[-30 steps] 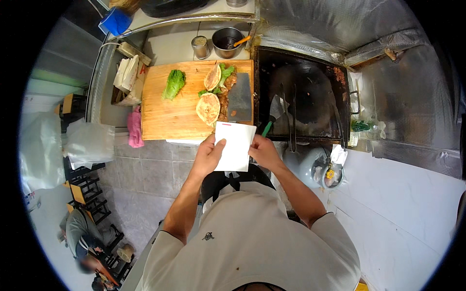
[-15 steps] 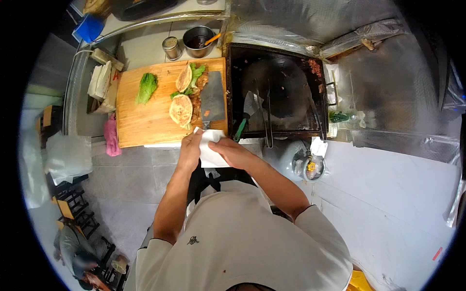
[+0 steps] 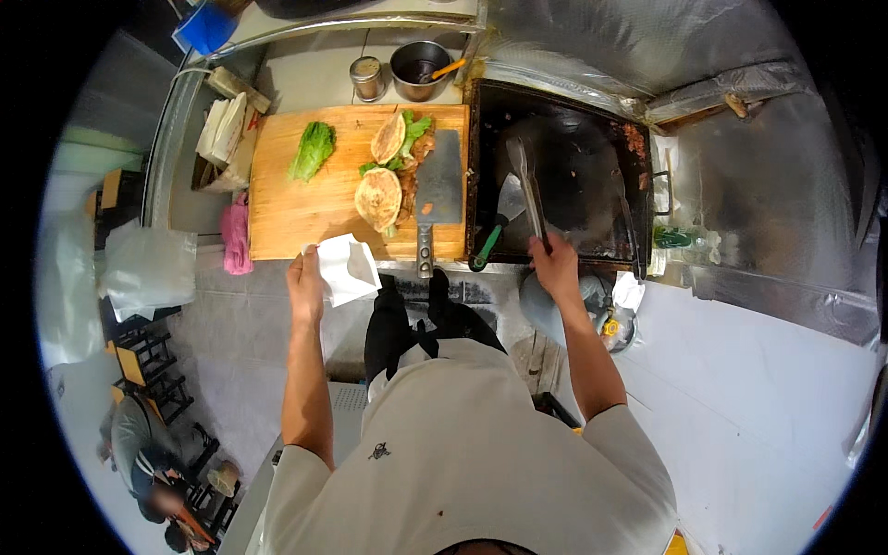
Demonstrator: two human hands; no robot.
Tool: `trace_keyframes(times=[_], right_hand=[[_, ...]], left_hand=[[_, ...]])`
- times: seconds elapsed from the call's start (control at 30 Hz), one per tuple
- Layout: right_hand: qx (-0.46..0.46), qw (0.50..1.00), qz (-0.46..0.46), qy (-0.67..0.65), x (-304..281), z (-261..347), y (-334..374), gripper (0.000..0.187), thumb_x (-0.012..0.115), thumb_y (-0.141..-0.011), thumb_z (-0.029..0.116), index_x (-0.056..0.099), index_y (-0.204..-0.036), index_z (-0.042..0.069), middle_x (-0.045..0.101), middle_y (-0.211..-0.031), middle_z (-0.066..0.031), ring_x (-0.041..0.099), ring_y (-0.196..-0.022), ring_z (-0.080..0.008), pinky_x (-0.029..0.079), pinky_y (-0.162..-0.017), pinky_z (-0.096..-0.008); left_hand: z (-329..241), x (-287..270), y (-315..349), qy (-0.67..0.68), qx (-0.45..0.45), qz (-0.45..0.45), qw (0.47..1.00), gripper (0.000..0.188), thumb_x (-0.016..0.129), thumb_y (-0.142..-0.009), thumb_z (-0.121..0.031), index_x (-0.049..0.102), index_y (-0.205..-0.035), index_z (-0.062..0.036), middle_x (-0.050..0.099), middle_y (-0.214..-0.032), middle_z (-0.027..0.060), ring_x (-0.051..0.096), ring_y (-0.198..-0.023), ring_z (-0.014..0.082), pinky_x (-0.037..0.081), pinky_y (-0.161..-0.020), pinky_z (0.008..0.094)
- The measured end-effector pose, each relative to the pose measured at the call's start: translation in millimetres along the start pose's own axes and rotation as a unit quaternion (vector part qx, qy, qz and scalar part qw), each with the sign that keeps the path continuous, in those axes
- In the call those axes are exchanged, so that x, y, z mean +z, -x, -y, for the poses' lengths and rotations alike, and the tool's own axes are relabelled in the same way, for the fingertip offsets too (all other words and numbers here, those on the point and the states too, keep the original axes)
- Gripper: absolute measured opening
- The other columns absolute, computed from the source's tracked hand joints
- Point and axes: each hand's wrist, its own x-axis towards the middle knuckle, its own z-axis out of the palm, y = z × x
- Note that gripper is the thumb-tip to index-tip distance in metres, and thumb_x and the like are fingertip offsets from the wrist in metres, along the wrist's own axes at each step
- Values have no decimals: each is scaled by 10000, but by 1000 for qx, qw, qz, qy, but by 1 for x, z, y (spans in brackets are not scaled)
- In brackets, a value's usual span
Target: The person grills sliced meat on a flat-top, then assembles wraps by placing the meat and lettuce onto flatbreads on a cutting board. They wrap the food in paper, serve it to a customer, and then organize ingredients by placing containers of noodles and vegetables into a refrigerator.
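Observation:
A white paper bag (image 3: 348, 270) is gripped at its left side by my left hand (image 3: 304, 285), just off the front edge of the wooden cutting board (image 3: 277, 217). My right hand (image 3: 555, 265) is closed round the handle end of metal tongs (image 3: 527, 185), whose tips reach over the dark griddle (image 3: 573, 139). On the board lie two filled flatbreads, one flatbread (image 3: 379, 199) nearer and one flatbread (image 3: 388, 139) farther, with lettuce and browned filling. A cleaver (image 3: 438, 180) rests to their right, its handle overhanging the board's edge. A lettuce leaf (image 3: 313, 151) lies at the left.
A green-handled scraper (image 3: 487, 245) lies at the griddle's left side. Behind the board stand a metal shaker (image 3: 367, 80) and a steel pot (image 3: 418, 69) with an orange-handled utensil. A pink cloth (image 3: 237, 236) hangs at the board's left. A gas cylinder (image 3: 610, 326) stands below the griddle.
My hands have come apart. The left has carried the paper bag leftward, and the bag now stands open. My right hand has let go of it and taken the tongs from the griddle.

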Motion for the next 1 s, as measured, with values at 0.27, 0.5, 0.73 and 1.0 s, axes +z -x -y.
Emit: trace_keyframes(times=[0.27,0.5,0.73,1.0], right_hand=[[106,941,278,-161,30,56,61,255,565,-1007,212,666,-954,-16,696,-732,-72,611,-530,-117,492,-503,-285],[97,922,280,-249,32,57,55,240,569,-1006,201,666,-951,-12,668,-694,-62,584,-513,-103,468,-484,-265],[76,910,312,-261,71,86,44,216,579,-976,186,656,-928,-10,671,-706,-68,588,-528,-109,463,-498,-273],[95,925,305,-206,22,75,59,284,567,-1015,234,663,-950,-25,667,-720,-68,575,-533,-109,446,-490,-276]], left_hand=[[-37,31,6,-59,18,-8,998,382,531,-1050,-319,705,-1042,21,668,-893,2,556,-782,72,455,-697,253],[-31,29,-10,-81,25,65,994,405,508,-1060,-334,702,-1041,21,659,-844,-5,563,-777,75,462,-709,244],[-36,76,-43,-261,234,201,915,371,504,-1045,-315,663,-1205,-20,668,-1123,124,634,-1019,227,513,-879,343],[-49,97,-36,-524,352,197,750,326,556,-985,-271,694,-1241,-125,517,-1439,199,561,-1243,362,505,-987,423]])
